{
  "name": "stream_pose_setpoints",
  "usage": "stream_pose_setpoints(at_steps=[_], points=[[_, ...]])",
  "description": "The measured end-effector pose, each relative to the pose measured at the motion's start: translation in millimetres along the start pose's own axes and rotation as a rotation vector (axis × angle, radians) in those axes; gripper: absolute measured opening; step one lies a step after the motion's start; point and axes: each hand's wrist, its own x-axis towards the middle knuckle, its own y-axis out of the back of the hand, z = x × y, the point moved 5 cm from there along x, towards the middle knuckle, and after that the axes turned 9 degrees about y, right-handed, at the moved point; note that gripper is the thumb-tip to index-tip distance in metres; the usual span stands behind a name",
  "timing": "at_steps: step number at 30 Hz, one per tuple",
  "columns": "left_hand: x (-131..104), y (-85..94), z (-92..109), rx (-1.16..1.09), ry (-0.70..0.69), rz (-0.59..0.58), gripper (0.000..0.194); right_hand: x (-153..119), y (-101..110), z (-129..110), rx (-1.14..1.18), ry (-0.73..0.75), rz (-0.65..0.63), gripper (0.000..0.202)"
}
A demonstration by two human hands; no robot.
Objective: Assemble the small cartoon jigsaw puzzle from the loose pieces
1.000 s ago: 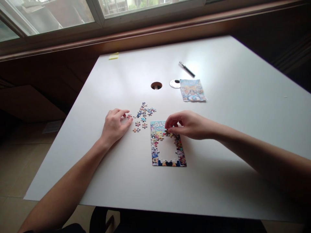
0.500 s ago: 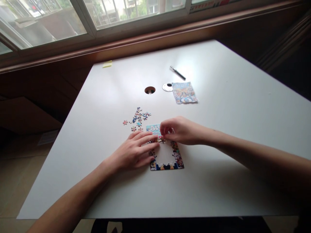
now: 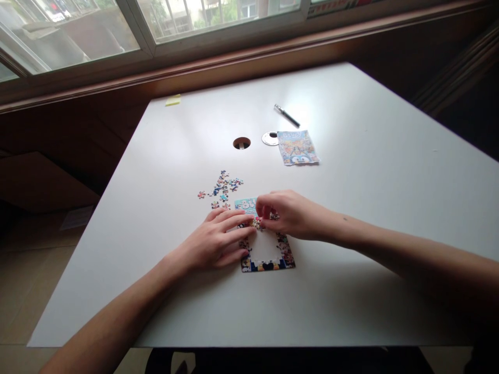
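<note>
A small jigsaw puzzle [image 3: 287,254] lies on the white table, its border assembled around a bare white middle. My left hand [image 3: 218,236] rests with fingers spread and extended over the puzzle's left side, covering part of it. At the upper part of the puzzle, my right hand [image 3: 278,210] is closed in a pinch on a puzzle piece [image 3: 258,224] beside my left fingertips. That piece is partly hidden by the fingers. Several loose puzzle pieces [image 3: 222,183] lie in a scattered pile just beyond my left hand.
A crumpled printed picture sheet [image 3: 298,148] overlaps a round silver cover [image 3: 270,138]. Behind them lies a pen [image 3: 287,116]. A round hole [image 3: 241,143] opens in the tabletop [image 3: 362,171]. Yellow sticky notes [image 3: 173,99] lie near the far left corner, below the window.
My right hand has dipped slightly toward the puzzle, still pinching at its upper part. My left hand stays in place, and the view has shifted a little.
</note>
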Motion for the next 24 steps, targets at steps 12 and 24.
stream_pose_setpoints(at_steps=[12, 24], points=[[0.5, -0.3, 0.3, -0.029, 0.019, -0.016, 0.044, -5.4, -3.3, -14.9, -0.211, 0.170, 0.067, 0.008], [1.0, 0.6, -0.3, -0.045, 0.026, -0.006, 0.044, -5.7, -6.0, -15.1, -0.227, 0.220, 0.039, 0.014]])
